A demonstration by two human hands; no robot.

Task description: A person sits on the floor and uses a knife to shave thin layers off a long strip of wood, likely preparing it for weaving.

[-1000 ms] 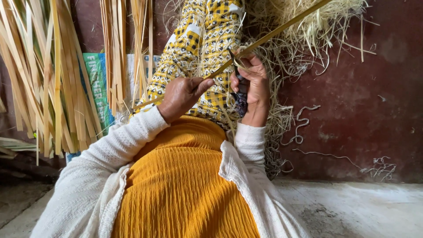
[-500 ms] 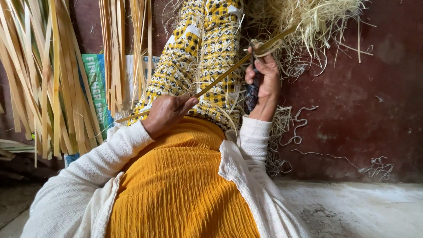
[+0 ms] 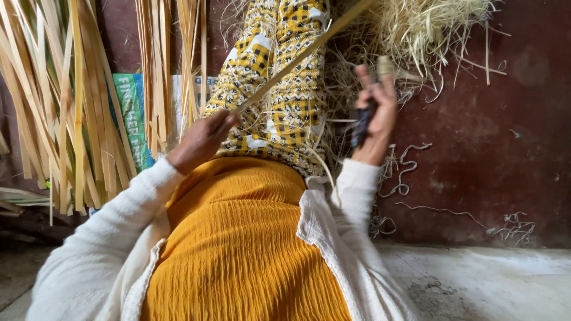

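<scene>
I am pinching the long pale bamboo strip (image 3: 297,59) with my left hand (image 3: 202,139) over the yellow patterned knee (image 3: 285,89), while my right hand (image 3: 375,119) is gripping a dark-handled knife (image 3: 361,122) near its upper part, seemingly for shaving it thin.

Dry, matt cane strip (image 3: 297,62), fibrous straw shavings (image 3: 428,30) — crinkled mustard cloth (image 3: 238,249), rough wall (image 3: 505,148)
</scene>
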